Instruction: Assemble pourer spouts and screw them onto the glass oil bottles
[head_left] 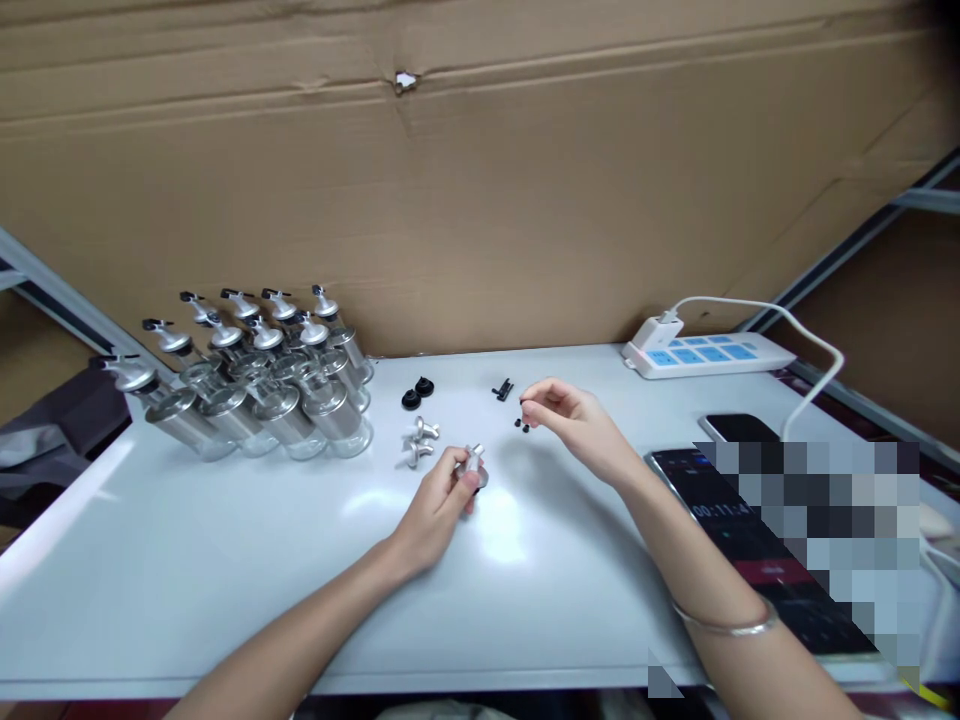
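Observation:
My left hand (439, 505) is closed around a silver pourer spout (474, 462), whose narrow tip points up. My right hand (566, 415) pinches a small black piece (523, 402) between thumb and finger, above the table. Just below those fingertips lie several tiny black pieces (526, 429). Black flip-lid parts (505, 389) rest a little further back. Left of my hands, loose silver spouts (420, 455) lie on the table, and two round black stoppers (411, 399) sit behind them.
Glass bottles with steel sleeves (330, 405), several topped with pourers, stand grouped at the left. A white power strip (712, 355) with a plugged-in charger and cable lies at the back right. A phone (720, 510) lies beside my right forearm. Cardboard (450, 220) walls the back.

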